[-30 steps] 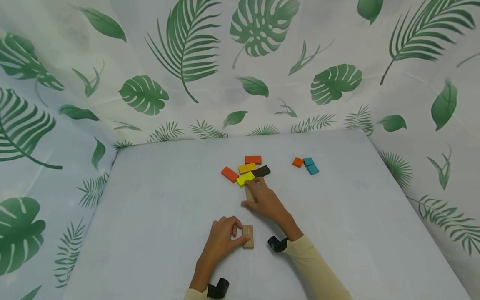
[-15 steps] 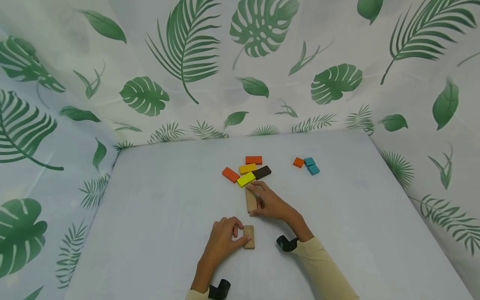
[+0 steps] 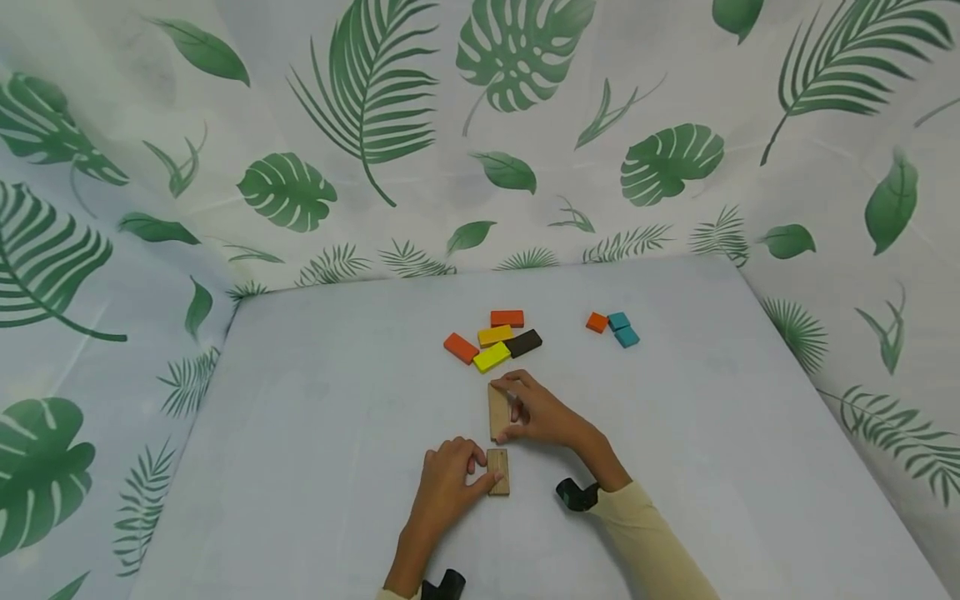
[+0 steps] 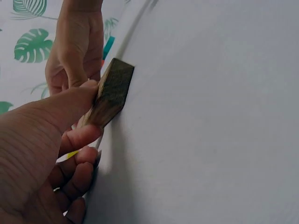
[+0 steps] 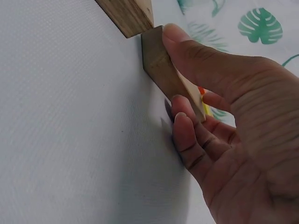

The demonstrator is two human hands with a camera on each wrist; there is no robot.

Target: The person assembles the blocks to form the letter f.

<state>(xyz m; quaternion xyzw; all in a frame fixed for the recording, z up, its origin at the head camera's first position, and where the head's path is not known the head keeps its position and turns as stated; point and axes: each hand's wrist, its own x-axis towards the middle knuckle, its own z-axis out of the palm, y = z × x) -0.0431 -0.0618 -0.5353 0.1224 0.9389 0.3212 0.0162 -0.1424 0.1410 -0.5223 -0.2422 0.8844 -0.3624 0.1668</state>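
Low in the head view, my left hand [image 3: 444, 487] pinches a small wooden block [image 3: 501, 461] between thumb and fingers. Just beyond it my right hand [image 3: 551, 415] holds a longer, pale wooden block [image 3: 498, 410], thumb at the near end and fingers at the far end. The two blocks lie nearly end to end. In the right wrist view, the right hand's block [image 5: 159, 58] comes close to a corner of the other block [image 5: 128, 17]; whether they touch, I cannot tell. The left wrist view shows the left block's dark end [image 4: 117, 79].
Beyond my right hand lie a yellow-green block [image 3: 492, 357], a yellow one [image 3: 495, 336], a dark brown one [image 3: 524, 342] and two orange-red ones, including one [image 3: 461, 348] at left. An orange square [image 3: 597, 322] and two blue squares [image 3: 627, 337] sit farther right on the white table [image 3: 322, 417].
My right hand has drawn the longer wooden block toward me, away from the yellow-green block and closer to the left hand's block. The left hand has stayed almost still.
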